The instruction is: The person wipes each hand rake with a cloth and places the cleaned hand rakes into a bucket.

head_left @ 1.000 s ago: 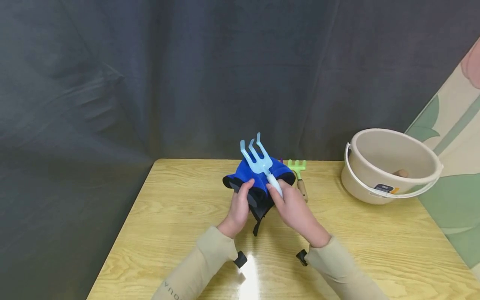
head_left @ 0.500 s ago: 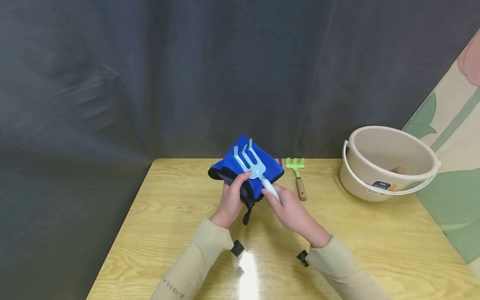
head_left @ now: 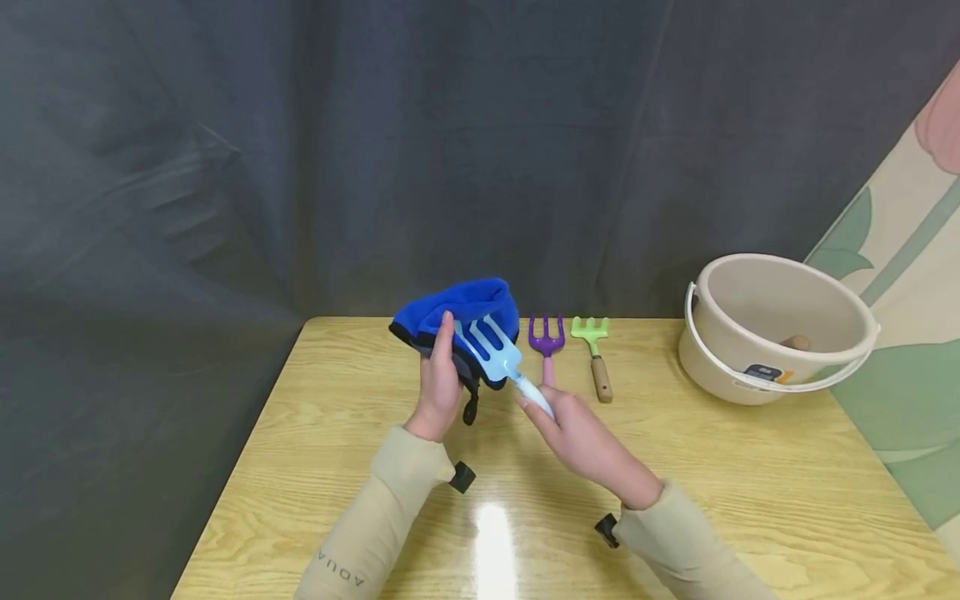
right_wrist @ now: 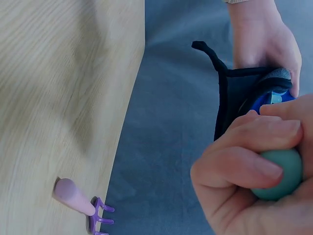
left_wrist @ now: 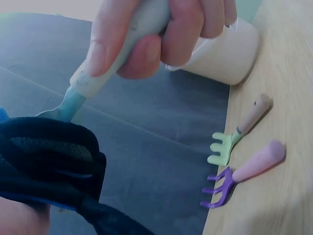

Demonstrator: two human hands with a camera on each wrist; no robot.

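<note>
My left hand [head_left: 438,387] holds a blue cloth [head_left: 472,293] with black edging and a dark loop hanging below, its thumb laid over the front. In my right hand [head_left: 581,433] is a light-blue hand fork [head_left: 498,362], gripped by its pale handle. The fork's tines lie against the blue cloth, and their tips are partly tucked under a fold. The right wrist view shows the fingers curled round the rounded handle end [right_wrist: 281,174]. Both hands are above the table, close together.
A purple hand fork with a pink handle [head_left: 547,337] and a small green rake with a wooden handle [head_left: 600,375] lie near the table's [head_left: 337,417] back edge. At the right stands a beige bucket [head_left: 712,367] with a wooden-looking piece [head_left: 797,342] inside. A dark curtain [head_left: 480,150] hangs behind.
The left hand and cloth have moved left, and the cloth has folded over the tines. The fork has tilted lower and shifted slightly left, uncovering the purple fork on the table.
</note>
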